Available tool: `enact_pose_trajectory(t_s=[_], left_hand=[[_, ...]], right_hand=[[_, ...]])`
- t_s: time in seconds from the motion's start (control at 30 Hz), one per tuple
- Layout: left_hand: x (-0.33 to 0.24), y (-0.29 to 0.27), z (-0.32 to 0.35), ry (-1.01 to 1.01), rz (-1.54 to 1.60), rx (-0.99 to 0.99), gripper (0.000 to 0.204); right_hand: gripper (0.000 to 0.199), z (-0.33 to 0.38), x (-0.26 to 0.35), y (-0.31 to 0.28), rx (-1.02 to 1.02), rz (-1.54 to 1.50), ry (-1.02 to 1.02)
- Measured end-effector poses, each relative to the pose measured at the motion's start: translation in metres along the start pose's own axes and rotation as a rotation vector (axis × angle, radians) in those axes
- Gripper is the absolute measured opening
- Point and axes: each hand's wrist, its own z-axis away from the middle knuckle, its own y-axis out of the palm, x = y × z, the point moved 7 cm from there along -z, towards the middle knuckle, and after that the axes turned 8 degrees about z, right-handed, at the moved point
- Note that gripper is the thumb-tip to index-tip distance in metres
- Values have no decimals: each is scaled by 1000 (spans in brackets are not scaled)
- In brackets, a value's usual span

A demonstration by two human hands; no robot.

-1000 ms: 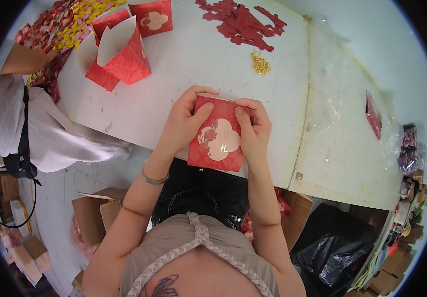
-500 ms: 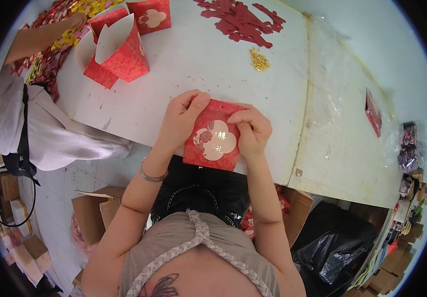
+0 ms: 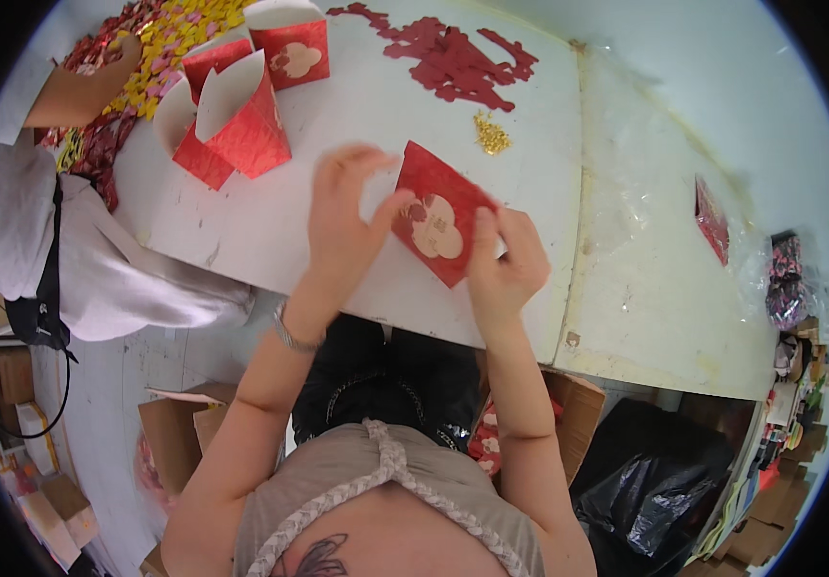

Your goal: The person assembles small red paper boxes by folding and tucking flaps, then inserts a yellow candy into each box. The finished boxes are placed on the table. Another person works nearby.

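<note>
A flat-looking red paper gift box with a pale flower-shaped patch is tilted over the near part of the white table. My right hand pinches its right edge between thumb and fingers. At its left side is my left hand, somewhat blurred, with fingers apart and the thumb tip by the box's edge; whether it touches the box I cannot tell. Several opened red boxes with white insides stand at the far left.
Dark red paper cut-outs and small gold pieces lie farther back. At the left, another person's hand is by a heap of yellow, pink and red wrapped pieces. Clear plastic sheeting covers part of the right side.
The box has moved up, away from my body, and turned so its right corner points toward my right hand. My left hand has let go of its upper left edge and spread its fingers.
</note>
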Motion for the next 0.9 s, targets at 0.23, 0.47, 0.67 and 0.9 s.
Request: enact_pose_trajectory(t_s=[0.23,0.47,0.67,0.9], left_hand=[[29,21,0,-595,729,-104,25],[85,-4,-27,-668,582,-328,11],[70,7,-30,-513,691,-229,8],[71,11,-33,-532,576,-176,10]], right_hand=[[20,5,34,63,207,-136,-580],[22,-148,-89,132,263,-187,224],[26,-177,-182,193,662,655,89],[9,-186,-162,124,477,170,318]])
